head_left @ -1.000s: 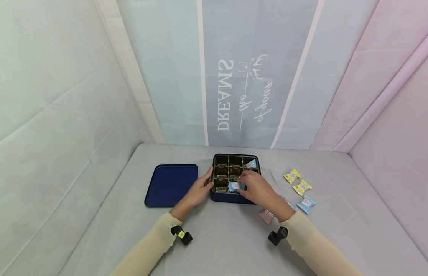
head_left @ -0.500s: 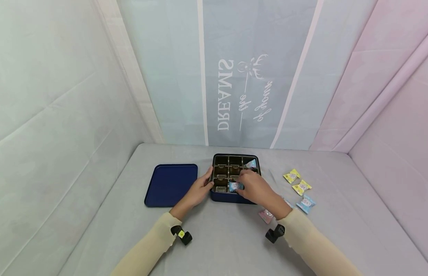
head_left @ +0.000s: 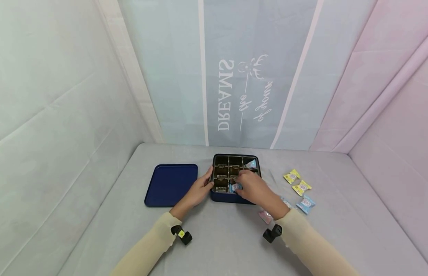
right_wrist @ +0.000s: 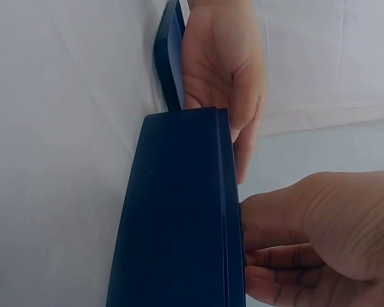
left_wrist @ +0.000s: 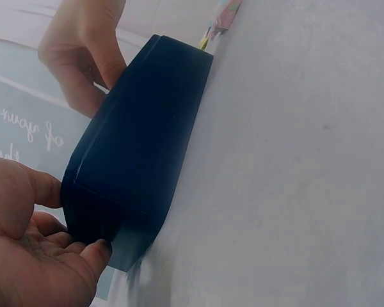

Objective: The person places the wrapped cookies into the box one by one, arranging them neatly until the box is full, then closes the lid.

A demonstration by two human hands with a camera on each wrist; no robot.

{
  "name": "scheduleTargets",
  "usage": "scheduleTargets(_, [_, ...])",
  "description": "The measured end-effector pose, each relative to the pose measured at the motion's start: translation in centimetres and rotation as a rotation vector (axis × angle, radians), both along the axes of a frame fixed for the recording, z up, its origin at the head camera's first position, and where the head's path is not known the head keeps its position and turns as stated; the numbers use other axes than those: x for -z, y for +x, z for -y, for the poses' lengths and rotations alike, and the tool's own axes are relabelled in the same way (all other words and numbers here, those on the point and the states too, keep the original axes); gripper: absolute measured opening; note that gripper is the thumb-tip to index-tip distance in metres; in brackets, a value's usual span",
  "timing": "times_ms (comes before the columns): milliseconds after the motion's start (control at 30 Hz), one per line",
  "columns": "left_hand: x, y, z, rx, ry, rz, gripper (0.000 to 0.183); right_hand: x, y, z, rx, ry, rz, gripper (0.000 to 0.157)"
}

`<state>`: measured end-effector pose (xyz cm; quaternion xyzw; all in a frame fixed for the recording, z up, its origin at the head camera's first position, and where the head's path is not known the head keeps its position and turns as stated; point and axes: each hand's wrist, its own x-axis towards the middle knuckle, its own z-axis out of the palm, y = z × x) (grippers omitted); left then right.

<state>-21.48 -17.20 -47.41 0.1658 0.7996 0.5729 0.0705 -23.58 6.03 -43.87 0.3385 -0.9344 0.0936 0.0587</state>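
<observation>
A dark blue tin box (head_left: 225, 197) sits on the table, fitted with a dark plastic tray (head_left: 228, 172) split into several compartments. My left hand (head_left: 197, 191) grips the box at its left side, thumb near the front corner. In the left wrist view, its fingers curl against the box's end wall. My right hand (head_left: 258, 188) reaches over the front row and pinches a blue wrapped candy (head_left: 234, 187) down in the middle front compartment. Another blue candy (head_left: 251, 164) lies in the far right compartment. The right hand hides part of the right column.
The blue lid (head_left: 171, 185) lies left of the box. To the right are two yellow candies (head_left: 292, 176) and a blue candy (head_left: 306, 204). A pink candy (head_left: 265, 217) and another blue one (head_left: 286, 202) are partly behind the right forearm. Fabric walls surround the table.
My right hand has shifted slightly left and down, and the blue candy sits a little lower in the front middle compartment. The left hand and box have stayed put.
</observation>
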Motion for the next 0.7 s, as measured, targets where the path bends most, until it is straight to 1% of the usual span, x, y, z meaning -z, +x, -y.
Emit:
scheduleTargets(33, [-0.5,0.3,0.0,0.001,0.008,-0.001,0.062,0.0,0.0,0.1,0.002,-0.004,0.006,0.01])
scheduleTargets(167, [-0.6,0.3,0.0,0.003,0.002,-0.004,0.062,0.2,-0.1,0.3,0.002,-0.007,0.023,0.007])
scheduleTargets(233, [-0.1,0.0,0.0,0.008,-0.015,-0.003,0.062,0.3,-0.1,0.3,-0.002,-0.012,0.022,0.007])
scheduleTargets(333, [1.2,-0.8,0.1,0.003,-0.039,-0.004,0.062,0.4,-0.2,0.3,-0.006,-0.013,0.007,0.006])
scheduleTargets(400, [2.0,-1.3,0.1,-0.007,-0.041,-0.009,0.062,0.4,-0.2,0.4,-0.006,-0.02,-0.003,0.006])
scheduleTargets(467, [2.5,-1.6,0.2,-0.012,-0.036,-0.016,0.063,0.4,-0.2,0.5,-0.005,-0.028,-0.005,0.006])
scheduleTargets(700, [2.8,-1.7,0.3,-0.013,-0.024,-0.036,0.064,0.6,0.3,0.8,0.018,-0.097,0.032,0.004])
